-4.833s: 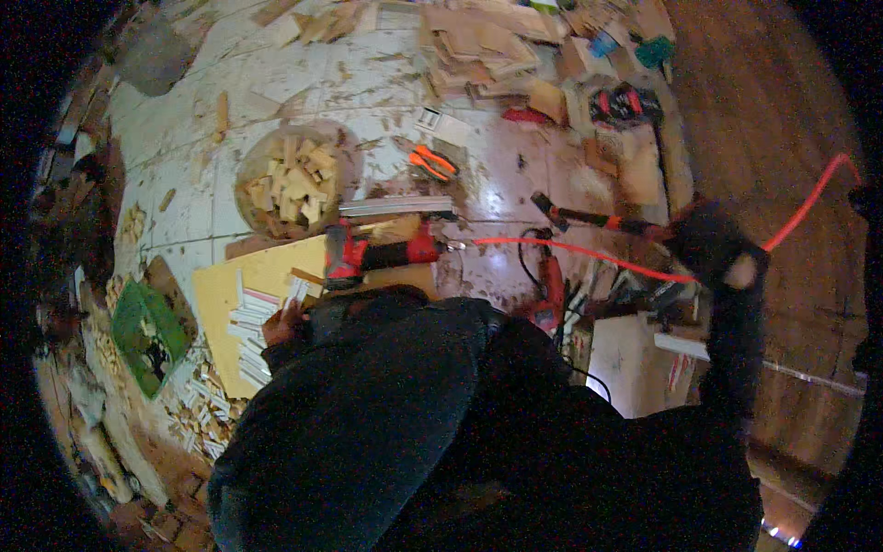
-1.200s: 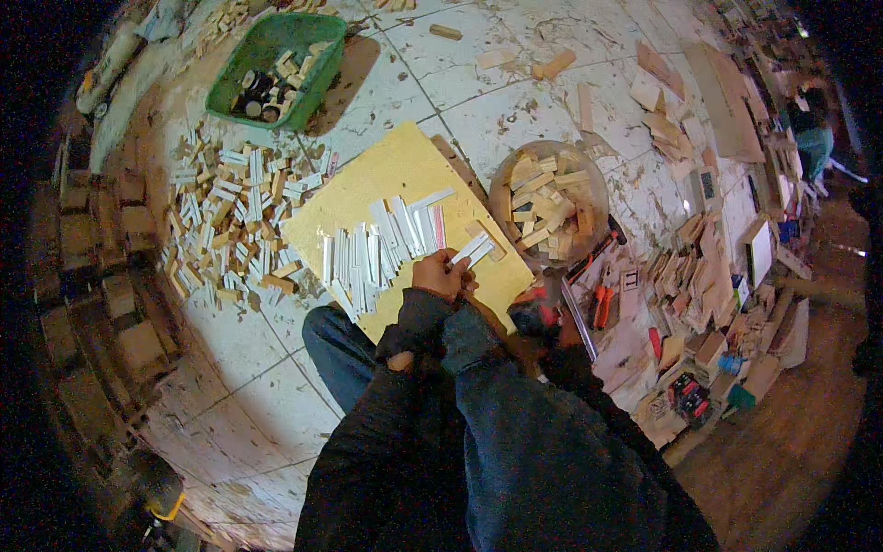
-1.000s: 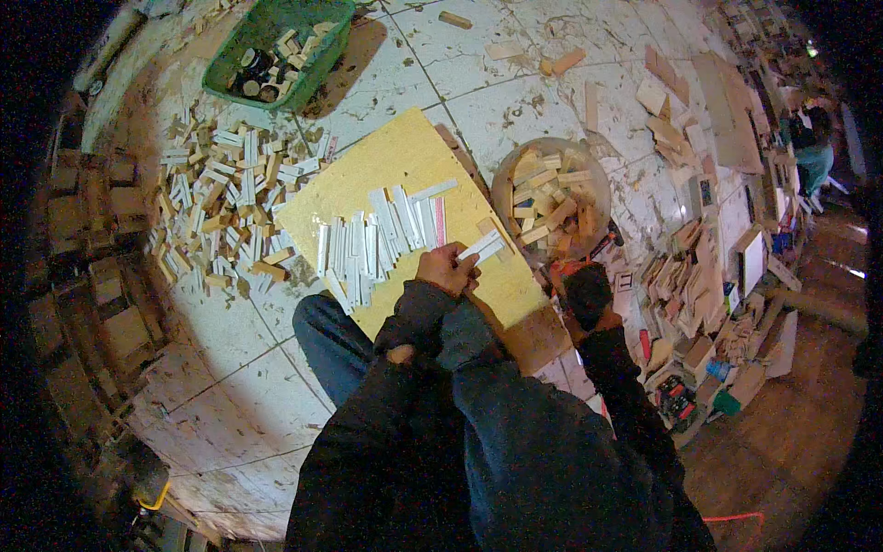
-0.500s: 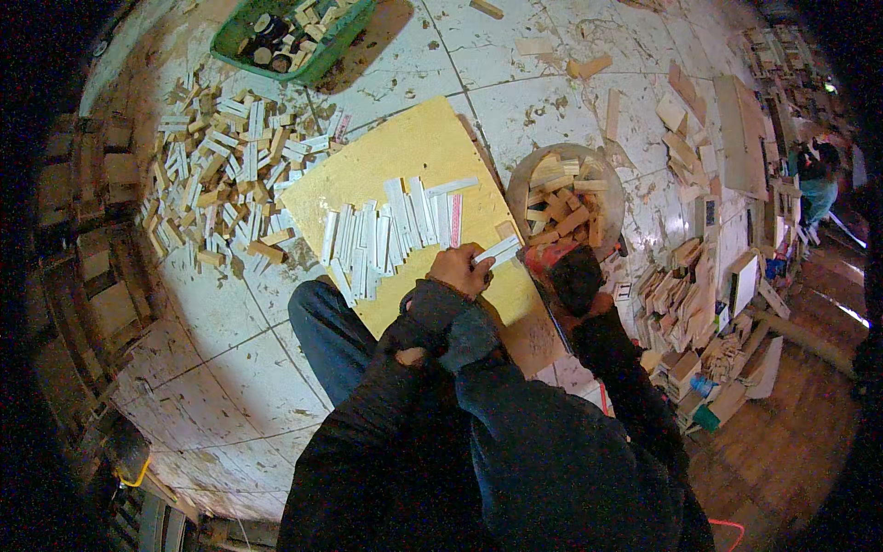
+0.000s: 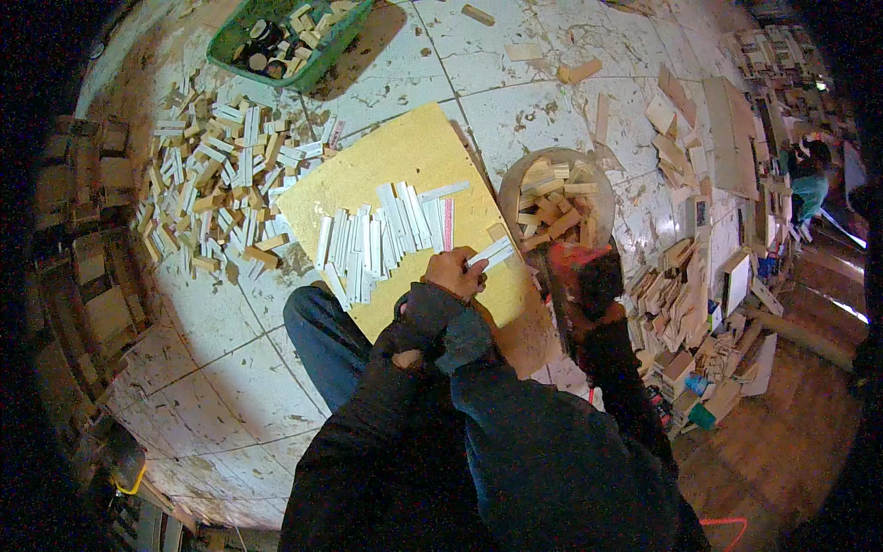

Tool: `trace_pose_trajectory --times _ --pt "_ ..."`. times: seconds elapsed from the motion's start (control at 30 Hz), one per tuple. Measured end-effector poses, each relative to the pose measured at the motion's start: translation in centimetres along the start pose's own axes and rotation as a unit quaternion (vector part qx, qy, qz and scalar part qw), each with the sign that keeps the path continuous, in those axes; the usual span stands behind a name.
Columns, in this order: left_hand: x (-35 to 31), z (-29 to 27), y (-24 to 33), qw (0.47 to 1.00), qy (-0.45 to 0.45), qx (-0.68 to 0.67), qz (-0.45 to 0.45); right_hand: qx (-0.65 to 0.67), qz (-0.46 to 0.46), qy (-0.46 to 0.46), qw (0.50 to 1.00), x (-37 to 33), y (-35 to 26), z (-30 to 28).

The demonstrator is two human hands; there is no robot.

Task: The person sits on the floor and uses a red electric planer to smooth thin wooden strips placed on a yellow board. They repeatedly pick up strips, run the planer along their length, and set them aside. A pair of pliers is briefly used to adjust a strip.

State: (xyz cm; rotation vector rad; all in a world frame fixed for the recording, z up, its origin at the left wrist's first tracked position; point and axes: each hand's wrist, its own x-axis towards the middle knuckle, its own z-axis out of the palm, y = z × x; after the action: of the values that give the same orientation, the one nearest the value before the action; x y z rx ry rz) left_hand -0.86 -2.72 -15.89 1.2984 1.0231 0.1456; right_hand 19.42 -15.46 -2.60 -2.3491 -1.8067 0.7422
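My left hand (image 5: 452, 276) rests on the yellow board (image 5: 386, 147), fingers closed on the near end of a flat white strip (image 5: 494, 252). The strip points away to the right, its far end close to the board's right edge. Just off that edge, my right hand (image 5: 600, 316) is wrapped round a red-and-black power tool (image 5: 587, 269); its exact kind is blurred and shadowed. On the board, beyond my left hand, lies a row of several white strips (image 5: 368, 239) and one pink-marked strip (image 5: 448, 224).
A round tub of wood blocks (image 5: 557, 204) stands right of the board. Mixed white and wooden pieces (image 5: 216, 184) are heaped at left. A green crate (image 5: 308, 81) sits at the far left, wood offcuts (image 5: 670, 290) at right. Another person (image 5: 809, 189) is at the far right.
The power tool in my right hand has shifted a little to the right, away from the board's edge. My left hand keeps hold of the white strip.
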Motion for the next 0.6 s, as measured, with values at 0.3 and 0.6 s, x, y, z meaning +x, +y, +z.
trace_pose_trajectory --times 0.3,0.6 --pt "-0.4 -0.8 1.5 0.983 -0.038 -0.176 -0.043 0.015 0.066 0.079 0.995 -5.6 0.9 3.2" --pt "-5.5 -11.6 1.8 0.906 0.306 -0.289 0.036 0.013 0.038 0.103 0.994 -8.4 0.0 8.9"
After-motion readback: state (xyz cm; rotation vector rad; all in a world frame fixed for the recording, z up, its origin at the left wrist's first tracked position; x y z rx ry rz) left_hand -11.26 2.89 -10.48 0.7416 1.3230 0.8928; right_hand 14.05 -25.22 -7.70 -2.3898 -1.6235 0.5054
